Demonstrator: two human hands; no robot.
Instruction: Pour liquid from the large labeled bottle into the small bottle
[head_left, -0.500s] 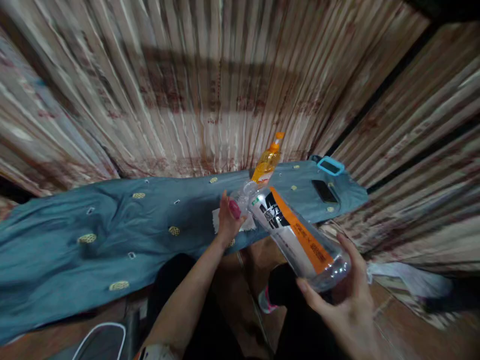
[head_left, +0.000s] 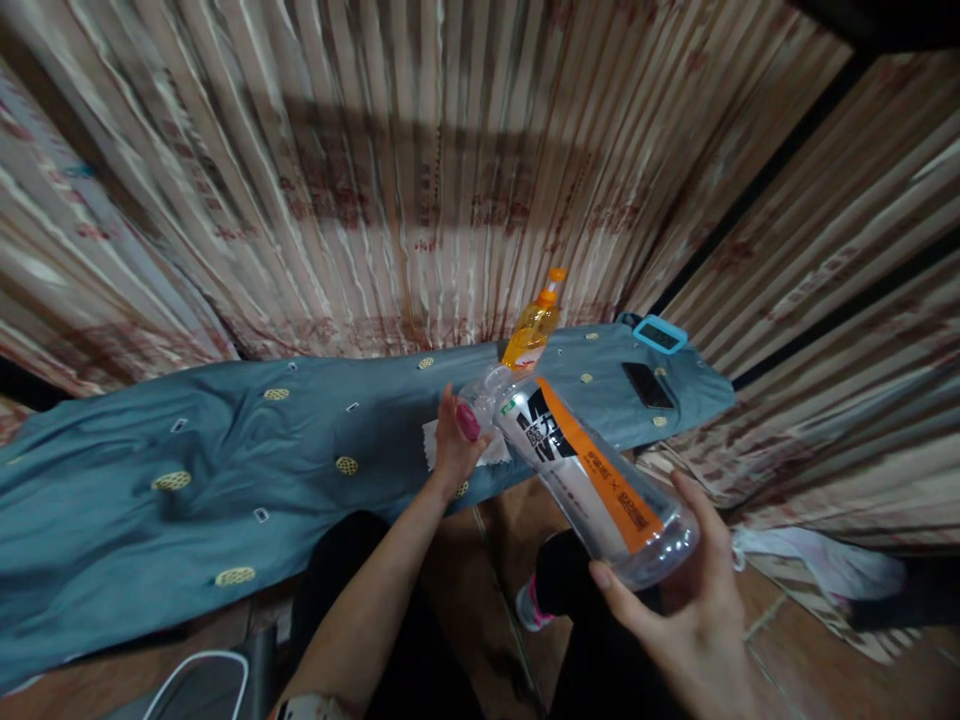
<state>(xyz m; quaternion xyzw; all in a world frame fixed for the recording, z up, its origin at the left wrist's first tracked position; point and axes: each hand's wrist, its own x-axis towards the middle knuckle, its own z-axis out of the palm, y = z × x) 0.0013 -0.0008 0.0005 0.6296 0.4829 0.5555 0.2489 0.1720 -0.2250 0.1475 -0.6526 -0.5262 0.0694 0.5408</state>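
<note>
- A blue cloth (head_left: 225, 450) with small yellow patches lay spread over a low surface in front of the person, with striped curtains (head_left: 420, 170) hanging close behind it.
- An orange bottle (head_left: 534, 325) with a pump top stood on the cloth just beyond the held bottle's neck, directly in line with it.
- A dark phone (head_left: 649, 384) lay flat on the cloth's right end, and a light blue case (head_left: 660, 333) rested near the far right edge.
- A white paper scrap (head_left: 433, 441) lay on the cloth, partly under the left hand.
- The clear bottle (head_left: 585, 465), with a black, white and orange label, was held in the air above the person's knees and the front edge of the cloth.
- Its long axis ran diagonally: the neck pointed up and away to the left, the base down and toward the person on the right.
- The left hand (head_left: 454, 445) was closed around the bottle's neck, thumb with a pink nail pressed at the cap end.
- The right hand (head_left: 690, 600) cupped the base from below, fingers curled loosely around the bottom.
</note>
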